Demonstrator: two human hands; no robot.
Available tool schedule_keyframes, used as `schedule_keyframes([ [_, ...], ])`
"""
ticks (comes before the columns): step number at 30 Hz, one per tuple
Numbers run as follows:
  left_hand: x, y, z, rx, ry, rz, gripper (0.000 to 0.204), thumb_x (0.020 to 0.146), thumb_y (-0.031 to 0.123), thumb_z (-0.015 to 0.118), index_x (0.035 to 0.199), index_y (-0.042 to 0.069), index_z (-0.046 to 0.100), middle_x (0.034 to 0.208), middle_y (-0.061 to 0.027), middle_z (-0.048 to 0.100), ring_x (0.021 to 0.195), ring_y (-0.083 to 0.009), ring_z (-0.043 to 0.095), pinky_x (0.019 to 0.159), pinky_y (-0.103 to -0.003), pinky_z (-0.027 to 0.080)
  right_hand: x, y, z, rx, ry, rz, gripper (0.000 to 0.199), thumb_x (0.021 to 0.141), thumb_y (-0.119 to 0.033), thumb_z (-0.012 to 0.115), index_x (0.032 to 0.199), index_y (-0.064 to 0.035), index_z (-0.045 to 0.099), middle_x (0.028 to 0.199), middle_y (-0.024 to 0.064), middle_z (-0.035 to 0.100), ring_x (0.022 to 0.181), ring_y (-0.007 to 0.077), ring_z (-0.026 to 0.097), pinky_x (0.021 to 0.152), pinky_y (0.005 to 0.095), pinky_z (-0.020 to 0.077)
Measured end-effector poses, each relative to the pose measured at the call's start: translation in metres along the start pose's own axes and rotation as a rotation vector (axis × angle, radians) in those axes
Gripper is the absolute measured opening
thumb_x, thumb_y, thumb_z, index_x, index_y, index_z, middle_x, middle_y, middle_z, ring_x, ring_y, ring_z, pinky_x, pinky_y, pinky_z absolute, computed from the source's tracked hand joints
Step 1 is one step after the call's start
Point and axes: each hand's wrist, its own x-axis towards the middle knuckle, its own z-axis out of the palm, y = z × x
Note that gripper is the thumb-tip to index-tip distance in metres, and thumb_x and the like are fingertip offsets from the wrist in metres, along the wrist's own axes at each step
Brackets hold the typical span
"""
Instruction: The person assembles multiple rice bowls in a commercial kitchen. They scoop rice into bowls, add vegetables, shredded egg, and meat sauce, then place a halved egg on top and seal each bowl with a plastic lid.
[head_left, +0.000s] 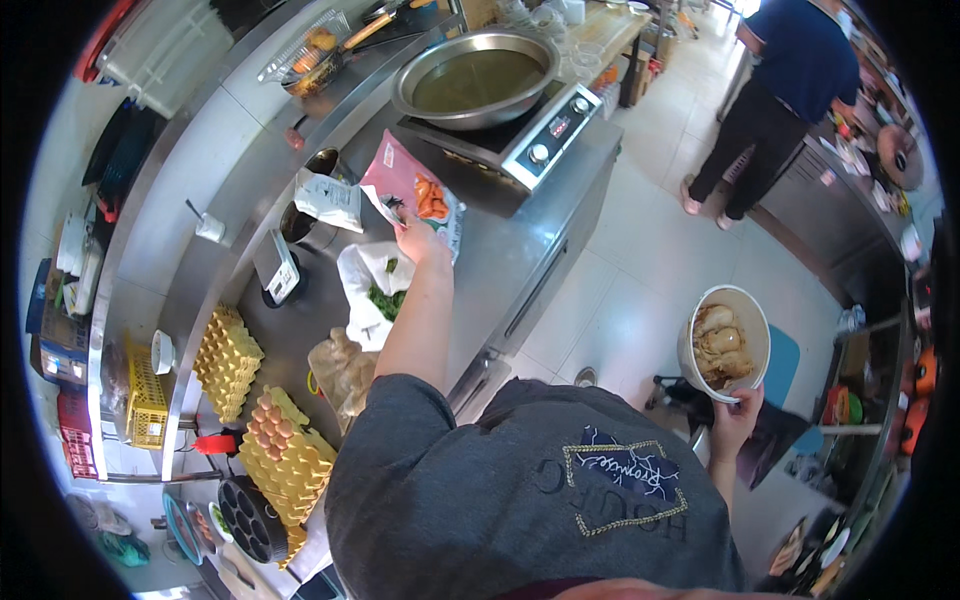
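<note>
Two hands busy: left hand [418, 243] stretched over the steel table [520, 250], grip pinching the lower edge of a pink food packet [415, 190] lying just before the induction cooker [520, 135]; right hand [738, 415] held out over the tiled floor, grip closed round the rim of a white bowl [724, 342] of pale brown food. Near the left hand, an open white bag of greens [372, 285]. On the cooker, a wide steel pan [475, 78] of liquid. Further left, stacked egg trays [285, 450].

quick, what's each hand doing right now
left hand: gripping the pink food packet on the counter
right hand: holding the white bowl of food
</note>
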Motion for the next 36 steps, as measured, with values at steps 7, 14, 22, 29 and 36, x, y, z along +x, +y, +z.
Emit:
schedule_keyframes([
  [7, 0.131, -0.054, 0.057, 0.628, 0.167, 0.557, 0.044, 0.094, 0.013, 0.053, 0.135, 0.001, 0.045, 0.133, -0.0193, 0.046, 0.118, -0.0331, 0.050, 0.099, -0.040, 0.041, 0.173, 0.025, 0.050, -0.008, -0.134, 0.018, 0.031, 0.074, 0.009, 0.070, 0.090, -0.0069, 0.048, 0.134, 0.0122, 0.038, 0.117, 0.0225, 0.050, 0.093, 0.0311, 0.0451],
  [14, 0.205, -0.138, 0.084, 0.947, -0.293, 0.458, 0.066, 0.078, -0.001, 0.048, 0.141, 0.000, 0.033, 0.139, -0.0236, 0.041, 0.126, -0.0415, 0.041, 0.103, -0.040, 0.037, 0.278, 0.005, 0.123, 0.148, -0.192, -0.019, 0.035, 0.077, 0.009, 0.069, 0.098, -0.0068, 0.046, 0.121, 0.0053, 0.044, 0.110, 0.0177, 0.051, 0.095, 0.0328, 0.0467],
  [22, 0.151, -0.018, 0.108, 0.573, 0.052, 0.953, 0.057, 0.069, -0.010, 0.057, 0.124, 0.000, 0.045, 0.125, -0.0156, 0.041, 0.122, -0.0295, 0.038, 0.102, -0.041, 0.035, 0.380, -0.040, 0.210, 0.205, -0.284, -0.128, 0.035, 0.071, 0.003, 0.075, 0.089, -0.0106, 0.047, 0.144, 0.0121, 0.035, 0.128, 0.0245, 0.044, 0.095, 0.0339, 0.0473],
  [29, 0.106, 0.170, 0.301, 0.984, -0.204, 1.666, 0.048, 0.075, 0.013, 0.072, 0.120, 0.008, 0.057, 0.130, -0.0170, 0.040, 0.129, -0.0391, 0.030, 0.109, -0.050, 0.023, 0.475, -0.066, 0.280, 0.350, -0.360, -0.210, 0.037, 0.069, 0.000, 0.079, 0.086, -0.0107, 0.048, 0.144, 0.0121, 0.035, 0.125, 0.0232, 0.046, 0.091, 0.0328, 0.0499],
  [36, 0.143, 0.196, 0.495, 1.855, 0.104, 1.653, 0.060, 0.092, 0.043, 0.053, 0.142, 0.012, 0.041, 0.156, -0.0062, 0.017, 0.145, -0.0342, 0.007, 0.116, -0.053, 0.008, 0.571, -0.041, 0.357, 0.486, -0.474, -0.395, 0.039, 0.067, -0.002, 0.081, 0.088, -0.0108, 0.049, 0.144, 0.0169, 0.035, 0.124, 0.0262, 0.048, 0.094, 0.0350, 0.0478],
])
